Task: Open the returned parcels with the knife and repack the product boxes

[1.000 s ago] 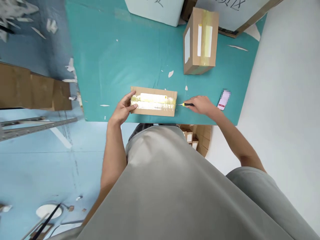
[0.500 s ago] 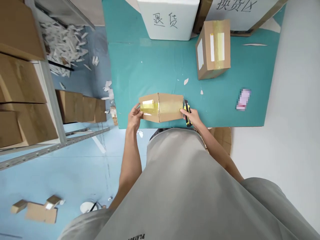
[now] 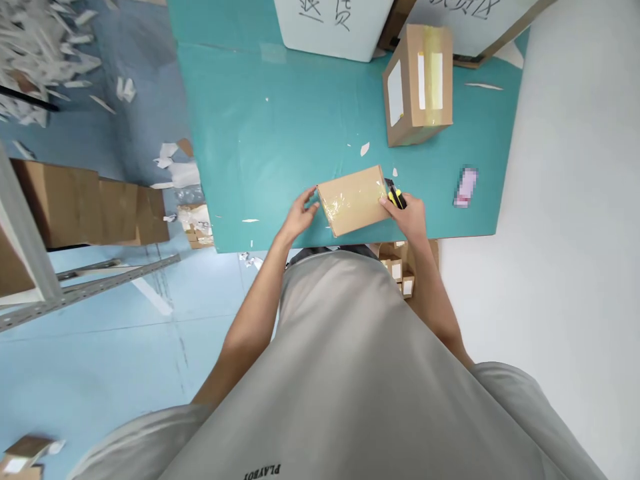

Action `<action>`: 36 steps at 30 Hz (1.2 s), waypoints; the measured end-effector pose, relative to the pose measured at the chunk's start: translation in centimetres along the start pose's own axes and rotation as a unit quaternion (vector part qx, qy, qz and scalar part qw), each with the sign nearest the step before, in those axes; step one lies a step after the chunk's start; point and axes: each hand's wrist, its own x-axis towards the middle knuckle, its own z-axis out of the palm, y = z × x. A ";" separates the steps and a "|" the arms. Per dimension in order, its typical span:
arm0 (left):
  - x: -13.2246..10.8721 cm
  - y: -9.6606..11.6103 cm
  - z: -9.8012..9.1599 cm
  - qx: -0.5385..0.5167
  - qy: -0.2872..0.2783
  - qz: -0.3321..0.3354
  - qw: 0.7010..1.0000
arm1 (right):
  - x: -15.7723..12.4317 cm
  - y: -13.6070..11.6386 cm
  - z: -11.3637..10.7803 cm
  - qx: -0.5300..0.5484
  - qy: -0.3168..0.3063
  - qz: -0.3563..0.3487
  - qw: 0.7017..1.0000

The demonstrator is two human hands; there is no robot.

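Observation:
A small brown cardboard box (image 3: 354, 202) with clear tape across its face is held tilted over the near edge of the green table. My right hand (image 3: 411, 215) is closed around a yellow and black box cutter (image 3: 396, 195), and its thumb presses on the box's right end. At the box's left end is my left hand (image 3: 301, 215), its fingers apart. Those fingertips come close to the left edge; whether they touch it I cannot tell.
A taller taped carton (image 3: 423, 83) stands at the back right, before a white bin (image 3: 333, 30) with handwriting. A blurred pink item (image 3: 466, 187) lies to the right. Paper scraps dot the green table (image 3: 240, 147). Cartons (image 3: 75, 203) sit beside a metal shelf frame (image 3: 30, 233) at left.
The small box has been turned over, from a seamed face with yellowish tape to a plainer one, and shifted right. My left hand has loosened its grip; the box cutter stays in my right.

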 end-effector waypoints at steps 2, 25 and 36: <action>-0.2 2.8 -1.2 0.006 0.028 0.021 0.999 | -0.9 -0.8 0.0 -0.031 0.031 -0.009 0.999; 2.0 10.3 -0.8 0.022 0.021 0.032 0.999 | -7.6 -10.9 6.0 -0.132 -0.149 -0.078 0.977; 2.3 9.7 -0.5 0.007 0.028 0.039 0.999 | -7.6 -10.7 6.2 -0.160 -0.145 -0.078 0.973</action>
